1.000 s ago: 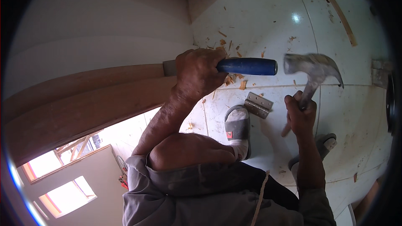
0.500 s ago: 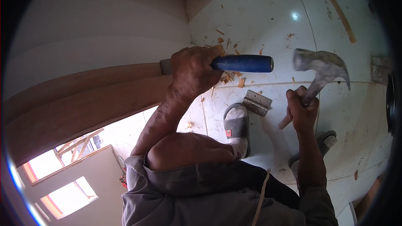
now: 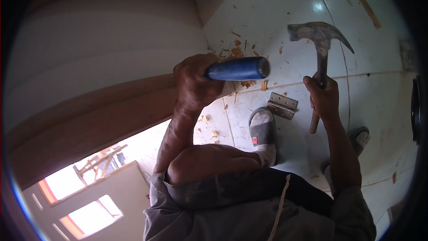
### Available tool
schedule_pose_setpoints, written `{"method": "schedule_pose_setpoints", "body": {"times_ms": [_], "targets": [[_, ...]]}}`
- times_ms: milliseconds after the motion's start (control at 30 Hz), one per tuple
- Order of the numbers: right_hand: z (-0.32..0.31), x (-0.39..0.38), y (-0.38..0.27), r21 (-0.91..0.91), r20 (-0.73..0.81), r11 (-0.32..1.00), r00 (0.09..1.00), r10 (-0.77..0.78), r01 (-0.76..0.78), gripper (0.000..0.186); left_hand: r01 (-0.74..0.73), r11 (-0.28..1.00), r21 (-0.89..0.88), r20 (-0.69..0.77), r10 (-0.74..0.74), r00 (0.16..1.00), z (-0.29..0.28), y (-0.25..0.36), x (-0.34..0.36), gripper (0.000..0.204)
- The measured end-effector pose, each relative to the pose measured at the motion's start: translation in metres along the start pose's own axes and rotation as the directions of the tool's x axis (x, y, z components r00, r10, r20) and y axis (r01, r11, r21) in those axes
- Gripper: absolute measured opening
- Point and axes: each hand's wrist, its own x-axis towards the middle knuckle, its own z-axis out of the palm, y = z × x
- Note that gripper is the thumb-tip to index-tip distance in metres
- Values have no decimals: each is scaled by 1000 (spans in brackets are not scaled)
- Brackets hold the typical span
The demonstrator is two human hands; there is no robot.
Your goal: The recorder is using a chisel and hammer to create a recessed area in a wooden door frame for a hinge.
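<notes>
My left hand is closed around a chisel at the end of a brown wooden door frame. The blue handle sticks out to the right, its round butt tilted partly toward me. My fist hides the blade. To the right, my right hand grips the handle of a worn claw hammer. The hammer is raised upright, its striking face to the left and its claw to the right. A gap separates the hammer head from the chisel's butt.
A metal butt hinge lies on the white tiled floor beside my sandalled foot. Wood chips are scattered past my left hand. A thin wooden strip lies at the far right. A pale wall rises at the left.
The hammer has moved farther away and a little left, now more upright. The chisel's handle and my left fist appear farther left, and more of the butt shows. The whole view has shifted slightly.
</notes>
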Motion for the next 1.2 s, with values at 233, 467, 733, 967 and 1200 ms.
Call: {"method": "schedule_pose_setpoints", "body": {"times_ms": [233, 467, 733, 967, 1200], "targets": [[-12, 6, 23, -119, 9, 992, 999, -31, 32, 32, 20, 997, 77, -35, -17, 999, 11, 0, -2, 16], [-24, 19, 12, -9, 7, 1000, 1000, 8, -8, 27, 82, 996, -30, -95, -85, 992, 0, -2, -6, 21], [-30, 29, 17, -8, -2, 1000, 1000, 25, -25, 28, 21, 891, -454, -195, -122, 973, -1, -7, -9, 29], [-23, 39, 18, -90, 9, 996, 1000, 3, -2, 28, -77, 994, -80, -160, 63, 985, 10, -3, -5, 32], [-19, 47, 37, -158, 3, 986, 999, 47, -46, 29, 280, 639, -717, -79, -473, 878, 13, 3, -6, 22]]}}
